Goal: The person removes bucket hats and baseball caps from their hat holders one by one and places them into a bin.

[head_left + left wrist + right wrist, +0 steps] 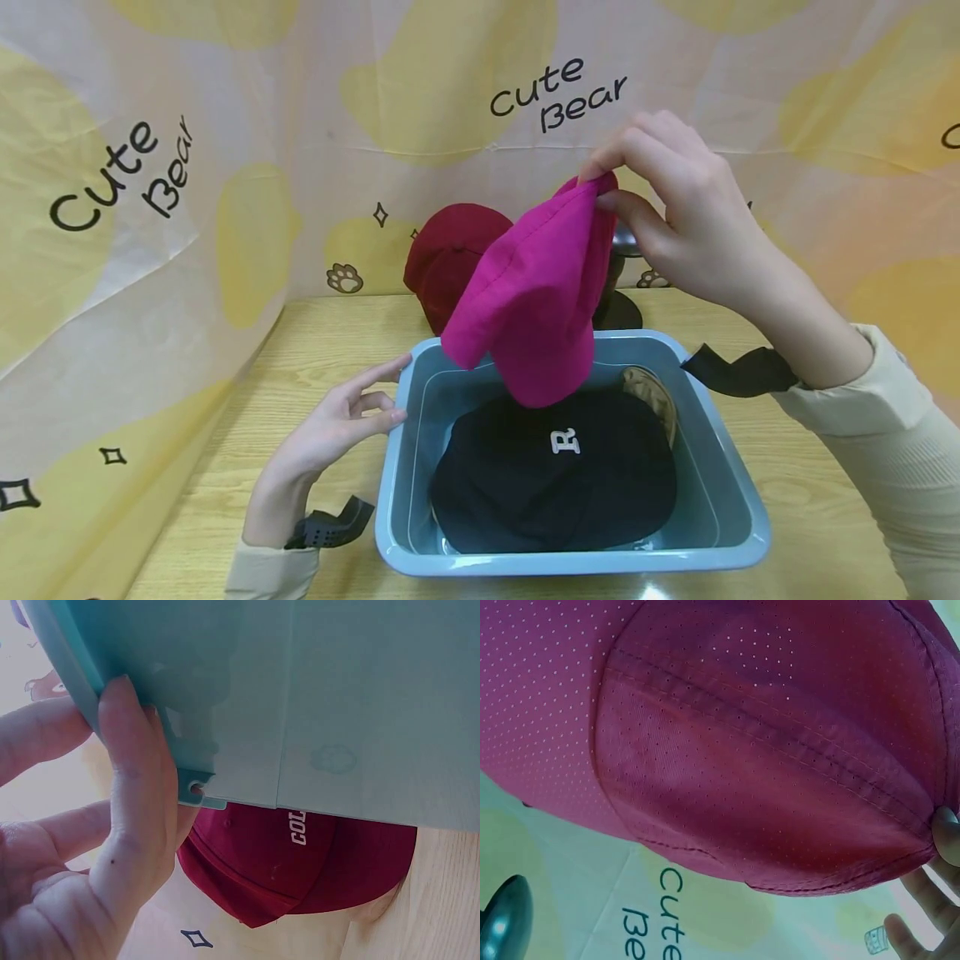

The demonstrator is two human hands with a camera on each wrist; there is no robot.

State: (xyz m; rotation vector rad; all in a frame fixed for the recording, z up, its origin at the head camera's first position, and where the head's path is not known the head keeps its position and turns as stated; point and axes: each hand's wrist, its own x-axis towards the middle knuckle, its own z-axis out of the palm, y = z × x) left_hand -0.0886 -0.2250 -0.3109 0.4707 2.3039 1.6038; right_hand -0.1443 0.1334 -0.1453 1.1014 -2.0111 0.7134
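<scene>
A bright pink cap [528,292] hangs above the blue plastic basin [386,500], brim downward. My right hand [675,208] pinches its top between thumb and fingers. Perforated panels of the pink cap [765,772] fill most of the right wrist view, with fingertips at its right edge. Inside the basin lies a black cap [510,475] with a white letter R, and a khaki cap [651,396] shows partly behind it. My left hand [337,425] touches the basin's left side with loosely extended fingers.
Behind the basin is a dark red cap [457,250], with white letters visible in the left wrist view. A dark stand with a shiny metal part [624,242] is partly hidden behind the pink cap. Printed cloth [420,83] hangs around the wooden table [330,333].
</scene>
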